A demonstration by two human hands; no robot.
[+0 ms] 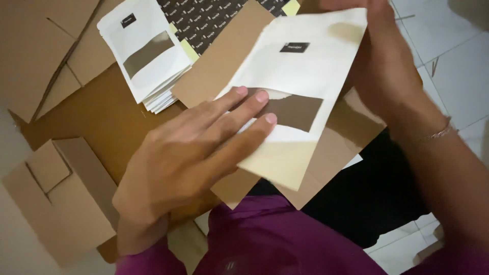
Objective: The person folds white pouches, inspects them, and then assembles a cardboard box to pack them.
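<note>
The left hand (188, 153) lies flat with its fingers (249, 102) spread across the lower left part of a white pouch (300, 76), pressing it against the brown cardboard sheet (224, 66) underneath; the fingertips reach the pouch's dark window strip. The right hand (387, 56) grips the pouch's top right corner, though blur hides just how the fingers close on it, so I cannot tell the exact pinch. A thin bracelet (438, 133) sits on that wrist. The pouch lies tilted between the two hands, above the person's purple shirt (275, 239). Up and to the left of the left hand's fingertips is a stack of like pouches (147, 56), and further left and below lie flattened cardboard boxes (56, 198). It looks like the step in hand is squaring the pouch onto the cardboard; the next move would likely need the left palm to keep it from sliding.
</note>
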